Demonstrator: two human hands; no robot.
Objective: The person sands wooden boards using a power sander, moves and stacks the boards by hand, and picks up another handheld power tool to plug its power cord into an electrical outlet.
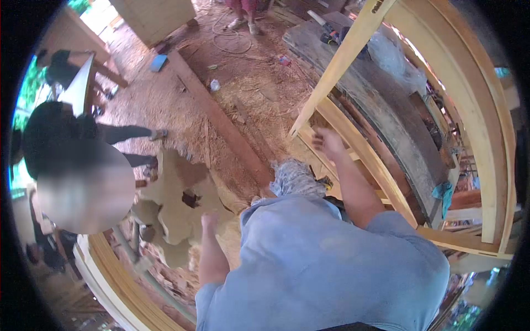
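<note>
My left hand (210, 220) is closed, low over the pale, irregular patch on the ground, with nothing visible in it. Farther right, my right hand (329, 143) has its fingers apart and slightly bent. It is beside the lower end of a pale wooden bar (342, 55) and above a wooden frame (367, 154); whether it touches either is unclear. My blue shirt (337, 259) fills the lower middle, with patterned grey cloth (298, 179) beyond it.
A person in dark clothes (55, 129) is at the left, another person's legs (243, 14) at the top. A long plank (221, 121) lies on the sawdust-covered ground. A dark workbench (381, 94) with tools and plastic, and a curved wooden frame (480, 121), are on the right.
</note>
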